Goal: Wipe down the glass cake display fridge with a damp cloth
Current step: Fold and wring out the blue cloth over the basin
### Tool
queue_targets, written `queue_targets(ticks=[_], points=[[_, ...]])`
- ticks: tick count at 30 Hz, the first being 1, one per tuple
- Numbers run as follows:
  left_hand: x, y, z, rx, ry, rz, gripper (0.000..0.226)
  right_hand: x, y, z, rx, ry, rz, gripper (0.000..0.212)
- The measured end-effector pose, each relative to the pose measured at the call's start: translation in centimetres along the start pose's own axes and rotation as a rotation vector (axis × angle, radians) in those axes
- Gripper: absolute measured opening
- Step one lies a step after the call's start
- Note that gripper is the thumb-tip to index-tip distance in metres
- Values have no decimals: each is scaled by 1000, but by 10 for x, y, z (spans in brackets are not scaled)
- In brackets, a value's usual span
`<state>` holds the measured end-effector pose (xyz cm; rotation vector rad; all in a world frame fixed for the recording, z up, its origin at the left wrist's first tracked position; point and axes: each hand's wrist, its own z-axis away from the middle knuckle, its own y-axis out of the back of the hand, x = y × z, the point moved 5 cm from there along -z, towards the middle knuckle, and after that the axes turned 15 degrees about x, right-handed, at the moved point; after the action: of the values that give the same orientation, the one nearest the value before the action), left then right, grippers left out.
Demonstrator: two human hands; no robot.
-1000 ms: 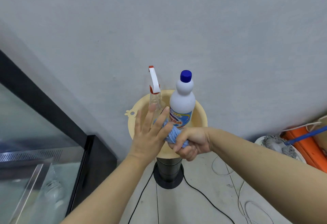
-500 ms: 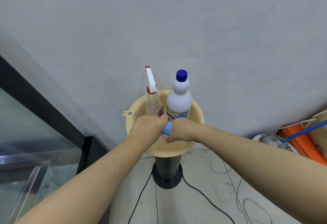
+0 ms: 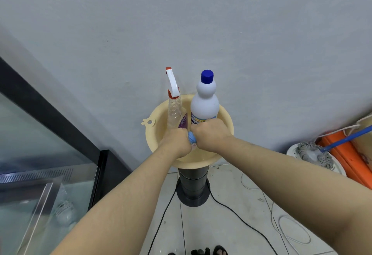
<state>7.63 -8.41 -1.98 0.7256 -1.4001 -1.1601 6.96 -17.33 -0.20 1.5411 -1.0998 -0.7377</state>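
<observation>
Currently gripping a bunched blue cloth [image 3: 191, 137] in both fists. Left hand [image 3: 177, 144] curled tight round one end, right hand [image 3: 211, 137] curled tight round the other, knuckles almost touching. Only a small knob of blue fabric showing between them, the rest hidden inside the fists. Holding it low inside a cream plastic basin [image 3: 227, 121], over the near half. Can't tell whether dripping.

Two upright bottles in the far half of the same basin:
- Clear spray bottle [image 3: 174, 109] with white-and-red trigger, on the left, just beyond the left knuckles.
- White bottle [image 3: 205, 103] with blue cap, on the right, label partly hidden behind the right knuckles.

Basin perched on a black cylindrical stand [image 3: 193, 182] on tiled floor [image 3: 231, 234], close to a grey wall [image 3: 201, 23]. Black cable [image 3: 237, 216] trailing from the stand base across the tiles. White cable [image 3: 289, 232] looped further right.

Glass display fridge [image 3: 30, 133] with black frame at far left, well apart from cloth and hands, neither touching it.

Off to the right against the wall: grey mop head [image 3: 310, 152] in a white round bucket, blue handle [image 3: 348, 139] angled up over an orange object [image 3: 346, 154]. Toes in dark sandals [image 3: 220, 251] at the bottom edge.
</observation>
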Motion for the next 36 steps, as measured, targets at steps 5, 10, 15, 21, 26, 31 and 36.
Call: queue_targets(ticks=[5, 10, 15, 21, 26, 31, 36], points=[[-1, -5, 3, -65, 41, 144, 8, -1, 2, 2, -16, 98, 22, 17], [0, 0, 9, -108, 131, 335, 23, 1, 8, -1, 8, 106, -8, 18], [-10, -5, 13, -308, 269, 441, 21, -1, 6, 0, -14, 172, 61, 20], [-15, -11, 16, -397, 318, 492, 26, -3, 2, 4, 37, 190, 56, 19], [-12, -12, 15, -437, 345, 533, 28, 1, 6, -1, 120, 257, 70, 31], [-10, -10, 13, -445, 366, 587, 27, 5, 4, -5, 111, 257, 83, 24], [-5, -5, 13, -468, 381, 620, 29, 9, 15, -6, 237, 278, 49, 39]])
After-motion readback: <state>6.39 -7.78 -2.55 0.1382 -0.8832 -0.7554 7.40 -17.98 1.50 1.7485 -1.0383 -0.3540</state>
